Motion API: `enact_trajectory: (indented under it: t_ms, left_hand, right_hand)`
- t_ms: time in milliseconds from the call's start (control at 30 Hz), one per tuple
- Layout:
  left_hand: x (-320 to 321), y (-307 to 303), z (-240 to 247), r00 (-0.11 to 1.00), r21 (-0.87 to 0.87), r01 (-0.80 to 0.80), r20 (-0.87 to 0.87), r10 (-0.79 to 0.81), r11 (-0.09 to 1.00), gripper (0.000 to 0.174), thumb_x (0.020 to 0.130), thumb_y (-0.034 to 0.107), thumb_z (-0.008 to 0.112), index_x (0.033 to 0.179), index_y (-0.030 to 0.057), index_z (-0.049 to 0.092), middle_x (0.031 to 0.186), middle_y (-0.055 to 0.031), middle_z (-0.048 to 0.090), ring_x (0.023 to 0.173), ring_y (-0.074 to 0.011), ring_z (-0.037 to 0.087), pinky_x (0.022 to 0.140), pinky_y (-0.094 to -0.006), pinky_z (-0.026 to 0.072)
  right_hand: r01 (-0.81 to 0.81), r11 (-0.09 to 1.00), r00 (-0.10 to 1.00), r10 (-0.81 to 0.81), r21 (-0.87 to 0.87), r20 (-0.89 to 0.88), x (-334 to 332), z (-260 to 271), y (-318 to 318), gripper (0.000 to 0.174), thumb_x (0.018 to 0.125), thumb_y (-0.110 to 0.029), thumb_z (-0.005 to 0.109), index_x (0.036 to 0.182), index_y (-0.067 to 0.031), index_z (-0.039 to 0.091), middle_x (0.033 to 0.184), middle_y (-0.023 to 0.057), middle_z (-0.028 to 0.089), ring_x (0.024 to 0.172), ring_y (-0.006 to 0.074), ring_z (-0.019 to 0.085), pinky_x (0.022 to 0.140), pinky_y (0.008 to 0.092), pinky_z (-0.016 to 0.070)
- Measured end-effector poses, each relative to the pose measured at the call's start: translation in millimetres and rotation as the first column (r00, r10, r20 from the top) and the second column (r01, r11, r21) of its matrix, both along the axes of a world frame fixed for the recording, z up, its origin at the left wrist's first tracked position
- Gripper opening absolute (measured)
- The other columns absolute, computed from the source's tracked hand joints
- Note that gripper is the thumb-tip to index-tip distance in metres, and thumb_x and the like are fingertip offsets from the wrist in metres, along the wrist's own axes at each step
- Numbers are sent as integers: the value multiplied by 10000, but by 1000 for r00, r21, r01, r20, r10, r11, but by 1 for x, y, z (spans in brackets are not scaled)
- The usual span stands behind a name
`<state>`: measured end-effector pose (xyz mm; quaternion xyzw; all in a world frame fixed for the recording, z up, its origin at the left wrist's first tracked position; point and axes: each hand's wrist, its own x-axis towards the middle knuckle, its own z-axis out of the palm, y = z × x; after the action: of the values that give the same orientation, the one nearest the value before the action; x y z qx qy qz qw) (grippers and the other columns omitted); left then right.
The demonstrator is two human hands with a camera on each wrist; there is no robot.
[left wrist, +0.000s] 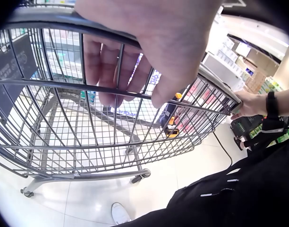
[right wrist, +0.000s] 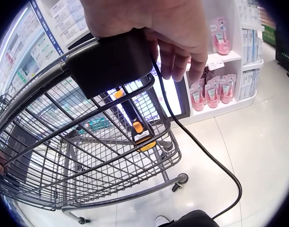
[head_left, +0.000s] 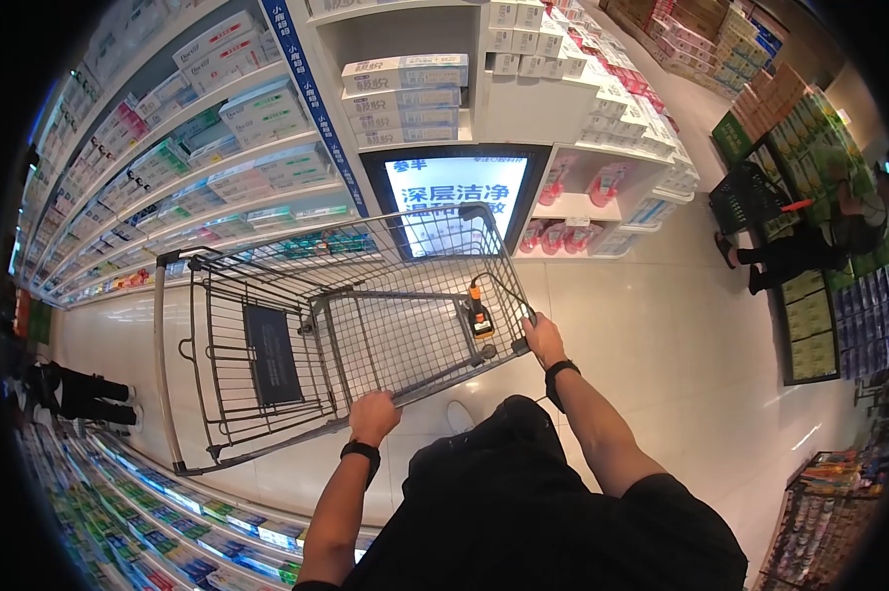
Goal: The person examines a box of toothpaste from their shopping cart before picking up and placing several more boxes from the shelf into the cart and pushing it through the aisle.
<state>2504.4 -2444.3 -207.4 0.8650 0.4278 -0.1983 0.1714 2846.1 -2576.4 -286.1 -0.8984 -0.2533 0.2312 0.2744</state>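
Note:
A grey wire shopping cart stands crosswise before me, its handle bar at the left. My left hand grips the near side rail; in the left wrist view its fingers hang over the rail into the basket. At the cart's front corner, my right hand holds the rim, fingers curled over by a black corner piece. Inside the basket near that corner is a black-and-orange handheld device. From beside the right hand a black cable loops down toward my clothing.
Beyond the cart, a lit screen sits in a white display unit with pink packs. Shelves of boxes line the left. One person stands at far left, another at right by a black basket. Tiled floor extends rightward.

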Motion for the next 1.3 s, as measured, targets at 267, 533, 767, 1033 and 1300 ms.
enact_trajectory:
  t_ms: [267,533,767,1033,1300]
  left_hand:
    - [1,-8,-11,992,89,51,107,-60,995,265,791,316,640,863,63,675,827,-146,679,810,-331,659,716,-444,530]
    - [32,-29,0,989,42,47,136,-53,998,245,765,244,644,927,61,659,925,-120,675,908,-317,648,779,-425,528]
    - [63,-47,-5,891,103,135,422,-166,985,315,741,222,672,997,44,632,915,-109,654,893,-305,612,775,-420,513]
    - [65,-40,-16,876,201,348,279,-394,916,387,734,197,688,1084,73,577,950,-95,626,961,-284,579,822,-404,477]
    - [25,-9,15,917,140,371,100,-386,918,468,715,289,743,1104,92,573,966,-90,639,968,-275,585,842,-392,469]
  right_hand:
    - [-11,999,1000,10,-54,-7,6,12,-13,489,884,-457,503,1041,-5,601,969,264,650,949,434,608,824,499,479]
    - [45,997,997,-49,-68,-56,33,15,-38,483,884,-454,512,1070,-18,603,994,257,651,970,424,608,851,483,473]
    - [64,995,998,-64,-77,-2,71,5,-61,462,879,-448,517,1015,-17,613,979,252,650,967,425,604,843,485,471]
    - [57,998,998,-56,-39,12,111,-3,-89,466,877,-451,506,980,-8,612,962,255,645,947,423,605,831,485,471]
    - [54,998,998,-53,-40,26,144,4,-107,490,873,-419,510,987,47,606,955,298,631,939,445,601,834,470,462]
